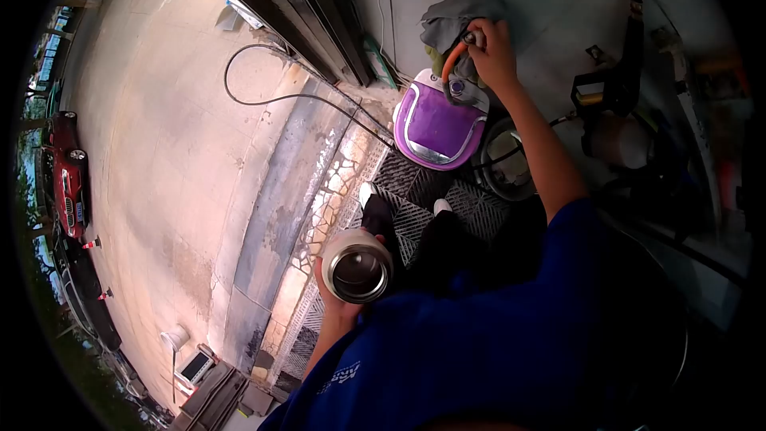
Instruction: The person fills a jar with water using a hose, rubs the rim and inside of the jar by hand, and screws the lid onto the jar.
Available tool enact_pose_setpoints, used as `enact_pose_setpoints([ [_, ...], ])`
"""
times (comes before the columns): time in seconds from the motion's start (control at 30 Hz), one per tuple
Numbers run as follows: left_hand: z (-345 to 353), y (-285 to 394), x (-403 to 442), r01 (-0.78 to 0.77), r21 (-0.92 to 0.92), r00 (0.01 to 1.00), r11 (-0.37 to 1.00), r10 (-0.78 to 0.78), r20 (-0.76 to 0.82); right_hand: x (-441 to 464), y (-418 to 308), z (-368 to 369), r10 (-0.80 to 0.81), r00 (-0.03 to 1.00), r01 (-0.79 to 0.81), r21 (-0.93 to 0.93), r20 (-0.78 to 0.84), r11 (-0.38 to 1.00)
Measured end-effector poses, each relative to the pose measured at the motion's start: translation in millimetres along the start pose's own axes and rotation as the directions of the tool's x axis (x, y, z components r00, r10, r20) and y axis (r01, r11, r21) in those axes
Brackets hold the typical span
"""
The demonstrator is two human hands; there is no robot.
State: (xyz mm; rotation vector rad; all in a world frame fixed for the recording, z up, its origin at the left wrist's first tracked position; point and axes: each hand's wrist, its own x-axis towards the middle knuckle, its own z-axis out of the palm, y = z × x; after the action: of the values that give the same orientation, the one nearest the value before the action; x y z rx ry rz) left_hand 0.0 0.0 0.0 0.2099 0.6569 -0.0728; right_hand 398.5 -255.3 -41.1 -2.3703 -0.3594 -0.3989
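Observation:
A wide-mouthed metal container (357, 271) with a pale outer wall and a shiny rim is held by my left hand (339, 299), its open mouth facing up towards me. My right hand (491, 52) is reached out above a purple and white appliance (441, 124), with its fingers closed at the upper end of a curved orange handle or hose (452, 61). The lower end of that orange piece meets the top of the appliance. Grey cloth (463, 9) hangs just beyond my right hand. Dark liquid or shadow fills the container; I cannot tell which.
Patterned dark mats (407, 183) lie under my feet. A round metal basin (511, 164) stands right of the appliance. A black cable (267, 102) loops over the pavement. Dark equipment (614, 96) is at the right; a red car (65, 172) stands at the far left.

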Motion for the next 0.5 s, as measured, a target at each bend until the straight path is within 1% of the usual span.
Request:
enact_pose_setpoints([
  [0.07,-1.4,1.3,4.8,0.154,-0.036,0.97,0.987,-0.144,0.194,-15.2,6.4,-34.4,-0.046,0.999,0.046,-0.006,0.009,0.999],
  [0.1,3.5,74.6,29.8,0.131,0.021,0.98,0.991,-0.133,0.148,2.0,-15.6,30.1,-0.001,1.0,0.001,0.056,-0.003,0.998],
  [0.13,5.6,88.3,41.6,0.144,0.12,0.977,0.982,-0.161,0.14,2.3,-19.5,30.1,-0.019,1.0,0.02,0.087,-0.015,0.996],
  [0.17,2.6,90.7,48.8,0.175,0.197,0.972,0.965,-0.201,0.12,-3.8,-16.5,23.9,-0.029,1.0,0.03,0.102,-0.005,0.994],
  [0.2,-4.5,92.7,70.1,0.205,0.142,0.972,0.968,-0.218,0.087,4.2,-8.6,19.8,-0.028,0.999,0.029,0.073,-0.016,0.997],
  [0.23,-8.0,92.0,77.4,0.237,0.129,0.966,0.963,-0.248,0.078,-1.0,-2.4,14.2,-0.038,0.999,0.041,0.093,-0.031,0.995],
  [0.3,-7.7,93.8,91.6,0.22,0.193,0.974,0.956,-0.226,0.009,-3.1,0.3,9.1,-0.039,0.998,0.043,0.114,-0.039,0.993],
  [0.33,-0.8,97.2,96.3,0.184,0.256,0.982,0.949,-0.188,-0.011,1.0,-4.2,9.5,-0.094,0.995,0.095,0.165,-0.014,0.982],
  [0.37,-4.8,97.0,100.9,0.192,0.26,0.981,0.946,-0.194,-0.018,-0.8,-4.2,10.0,-0.15,0.989,0.144,0.212,0.011,0.967],
  [0.4,-10.8,95.3,105.7,0.233,0.212,0.972,0.949,-0.234,-0.021,-10.8,1.9,14.5,-0.14,0.99,0.135,0.209,0.012,0.969],
  [0.43,-15.2,95.1,109.9,0.274,0.166,0.961,0.947,-0.275,-0.021,-27.1,10.2,23.2,0.001,0.987,0.053,0.334,-0.159,0.941],
  [0.47,-18.5,82.7,119.1,0.293,0.153,0.955,0.944,-0.295,-0.007,-43.2,28.4,25.5,0.142,0.942,0.007,0.441,-0.304,0.898],
  [0.5,-19.9,79.6,117.7,0.275,0.113,0.961,0.955,-0.273,-0.035,-73.1,46.4,46.6,0.305,0.911,-0.169,0.424,-0.279,0.89],
])
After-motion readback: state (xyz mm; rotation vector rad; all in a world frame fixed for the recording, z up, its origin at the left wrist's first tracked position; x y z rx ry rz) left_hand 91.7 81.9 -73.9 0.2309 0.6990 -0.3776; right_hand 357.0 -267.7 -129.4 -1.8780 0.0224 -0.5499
